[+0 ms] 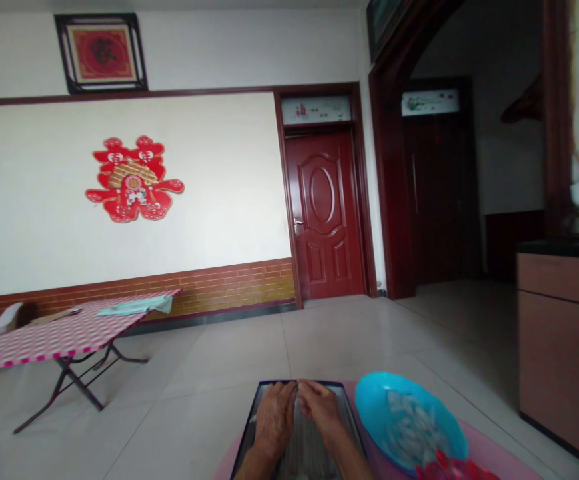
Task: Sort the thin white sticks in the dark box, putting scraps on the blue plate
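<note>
My left hand (276, 410) and my right hand (319, 407) meet over the far end of a shallow, dark-rimmed tray (352, 415). The fingers of both are bent and pinched close together. Whatever is between the fingertips is too small to make out. Greyish lengthwise lines show on the tray's inside between my forearms, but I cannot tell what they are. Just right of the tray is a bright blue bowl (373, 417) with many small whitish pieces (414, 427) in it, blurred.
Tray and bowl rest on a pink surface (494, 447). Something red (452, 467) lies at the bowl's near edge. A folding table (69, 333) with a checked cover stands left, a cabinet (562, 353) right. Behind are tiled floor and a red door (324, 213).
</note>
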A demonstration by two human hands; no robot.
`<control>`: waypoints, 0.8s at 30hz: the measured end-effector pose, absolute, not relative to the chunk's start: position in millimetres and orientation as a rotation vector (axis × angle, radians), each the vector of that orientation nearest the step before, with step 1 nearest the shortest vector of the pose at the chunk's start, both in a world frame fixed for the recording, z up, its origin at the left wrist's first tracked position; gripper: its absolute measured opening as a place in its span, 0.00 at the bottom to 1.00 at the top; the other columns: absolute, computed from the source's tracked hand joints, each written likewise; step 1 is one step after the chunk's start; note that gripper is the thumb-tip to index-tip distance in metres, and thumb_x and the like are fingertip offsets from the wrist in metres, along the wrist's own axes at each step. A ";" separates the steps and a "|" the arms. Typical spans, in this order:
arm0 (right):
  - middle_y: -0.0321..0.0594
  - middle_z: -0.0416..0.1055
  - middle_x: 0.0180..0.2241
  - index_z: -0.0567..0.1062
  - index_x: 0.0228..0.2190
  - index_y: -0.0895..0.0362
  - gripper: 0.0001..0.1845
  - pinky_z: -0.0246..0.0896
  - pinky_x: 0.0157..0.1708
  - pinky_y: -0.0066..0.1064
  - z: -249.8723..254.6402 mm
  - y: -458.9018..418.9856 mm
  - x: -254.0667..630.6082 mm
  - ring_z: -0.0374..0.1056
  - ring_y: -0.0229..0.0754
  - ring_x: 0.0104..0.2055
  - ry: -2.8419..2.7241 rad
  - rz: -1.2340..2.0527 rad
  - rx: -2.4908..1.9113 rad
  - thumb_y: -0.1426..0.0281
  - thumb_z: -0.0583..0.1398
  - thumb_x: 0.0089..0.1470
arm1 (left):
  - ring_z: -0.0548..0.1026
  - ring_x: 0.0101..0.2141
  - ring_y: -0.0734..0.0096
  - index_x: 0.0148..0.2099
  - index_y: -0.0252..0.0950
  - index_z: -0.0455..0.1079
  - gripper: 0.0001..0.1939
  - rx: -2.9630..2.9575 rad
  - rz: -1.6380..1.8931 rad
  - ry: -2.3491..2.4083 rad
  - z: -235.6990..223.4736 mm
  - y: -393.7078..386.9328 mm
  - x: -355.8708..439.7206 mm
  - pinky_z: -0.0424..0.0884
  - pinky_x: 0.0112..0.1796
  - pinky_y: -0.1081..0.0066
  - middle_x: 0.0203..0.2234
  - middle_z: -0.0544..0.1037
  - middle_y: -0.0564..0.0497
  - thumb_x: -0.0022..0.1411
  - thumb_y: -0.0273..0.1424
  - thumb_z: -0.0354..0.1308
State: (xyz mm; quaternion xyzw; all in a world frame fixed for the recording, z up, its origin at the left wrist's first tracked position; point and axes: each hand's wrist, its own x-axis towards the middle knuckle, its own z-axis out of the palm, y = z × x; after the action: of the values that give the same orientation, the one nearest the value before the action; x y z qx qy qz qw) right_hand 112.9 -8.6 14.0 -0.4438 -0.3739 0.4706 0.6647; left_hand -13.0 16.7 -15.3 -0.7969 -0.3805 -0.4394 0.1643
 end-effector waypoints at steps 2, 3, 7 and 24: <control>0.34 0.69 0.15 0.77 0.21 0.54 0.12 0.55 0.21 0.30 13.7 -10.2 114.4 0.62 0.38 0.19 -0.849 1.115 -1.025 0.58 0.64 0.36 | 0.76 0.33 0.64 0.46 0.35 0.73 0.16 -2.282 -1.227 -1.106 -12.4 13.5 -10.8 0.73 0.36 0.66 0.31 0.78 0.46 0.65 0.27 0.44; 0.33 0.69 0.16 0.76 0.20 0.54 0.12 0.55 0.21 0.30 13.6 -11.0 115.1 0.62 0.38 0.19 -0.858 1.125 -1.037 0.58 0.64 0.37 | 0.75 0.32 0.64 0.46 0.35 0.73 0.16 -2.281 -1.212 -1.120 -11.5 11.7 -9.9 0.72 0.35 0.66 0.30 0.78 0.46 0.65 0.26 0.44; 0.33 0.68 0.15 0.73 0.17 0.53 0.13 0.55 0.22 0.30 13.0 -14.3 118.3 0.61 0.38 0.19 -0.932 1.077 -1.104 0.57 0.63 0.39 | 0.73 0.29 0.64 0.45 0.35 0.73 0.17 -2.292 -1.146 -1.187 -9.0 4.3 -7.2 0.69 0.33 0.65 0.28 0.76 0.47 0.65 0.25 0.44; 0.40 0.70 0.17 0.68 0.14 0.51 0.24 0.53 0.28 0.33 10.6 -13.3 130.7 0.64 0.42 0.23 -1.357 0.464 -1.453 0.56 0.49 0.55 | 0.72 0.30 0.64 0.45 0.37 0.73 0.16 -2.458 -1.029 -1.237 -3.5 -8.8 6.1 0.66 0.34 0.66 0.28 0.75 0.48 0.65 0.24 0.45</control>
State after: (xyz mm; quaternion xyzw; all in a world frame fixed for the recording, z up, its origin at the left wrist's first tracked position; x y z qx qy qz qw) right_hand 130.7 -13.3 10.6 -0.6067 -0.5666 0.1939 0.5227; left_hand 6.1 -8.8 -3.5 -0.8324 -0.4188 -0.3485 0.1016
